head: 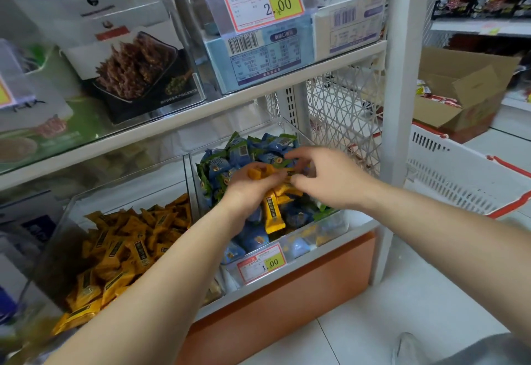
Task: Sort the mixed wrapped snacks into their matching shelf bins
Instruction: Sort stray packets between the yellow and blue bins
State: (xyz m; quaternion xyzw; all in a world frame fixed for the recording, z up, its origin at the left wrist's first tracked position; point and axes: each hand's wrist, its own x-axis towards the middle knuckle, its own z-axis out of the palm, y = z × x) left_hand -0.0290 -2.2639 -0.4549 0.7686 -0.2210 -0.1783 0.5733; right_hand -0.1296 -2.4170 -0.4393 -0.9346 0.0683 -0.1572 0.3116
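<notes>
Left hand [247,192] grip closed round yellow snack bars [273,209]; right hand [324,175] pinching them over blue-snack bin [324,227].

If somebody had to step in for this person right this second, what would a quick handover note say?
Left hand: closed on a bunch of yellow wrapped snacks, held over the right bin.
Right hand: fingers at the same bunch, seemingly adding or picking another; grip unclear.
Right bin: mostly blue wrapped snacks, some with green edges.
Left bin: the yellow snack pile.
Done: several stray yellow ones gathered.
Left: drop the handful into the left bin, then check the blue pile for more strays.
</notes>
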